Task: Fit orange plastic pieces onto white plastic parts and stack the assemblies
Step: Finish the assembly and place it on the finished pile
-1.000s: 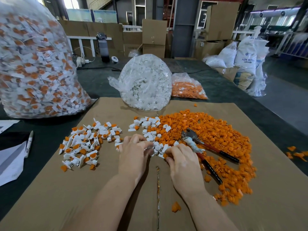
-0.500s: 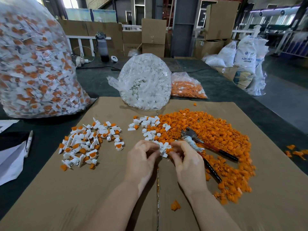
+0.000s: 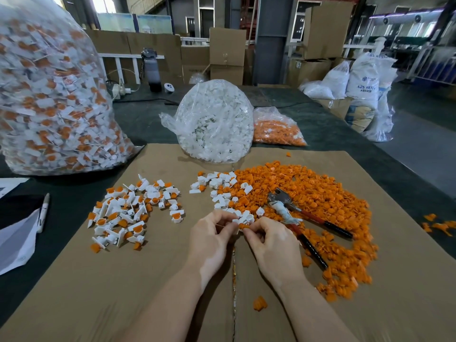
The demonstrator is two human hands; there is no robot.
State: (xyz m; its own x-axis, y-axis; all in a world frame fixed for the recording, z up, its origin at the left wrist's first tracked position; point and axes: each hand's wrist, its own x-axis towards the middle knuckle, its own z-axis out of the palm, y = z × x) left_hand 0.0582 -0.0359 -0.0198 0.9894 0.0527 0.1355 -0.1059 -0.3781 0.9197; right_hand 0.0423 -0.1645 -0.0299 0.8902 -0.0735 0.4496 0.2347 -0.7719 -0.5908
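Two bags stand behind the cardboard (image 3: 103,280): assemblies (image 3: 44,99) far left, white parts (image 3: 217,122) centre. On the cardboard, orange pieces (image 3: 320,213) heap right, finished assemblies (image 3: 130,213) left. Left hand (image 3: 212,239) and right hand (image 3: 271,245) meet mid-cardboard, fingers curled, pinching an orange piece (image 3: 243,226) together.

Warehouse: stacked cardboard boxes (image 3: 227,55), grey pillar (image 3: 271,38).

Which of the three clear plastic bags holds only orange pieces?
The small flat bag at the back right, beside the round bag of white parts; the huge left bag holds mixed assemblies.
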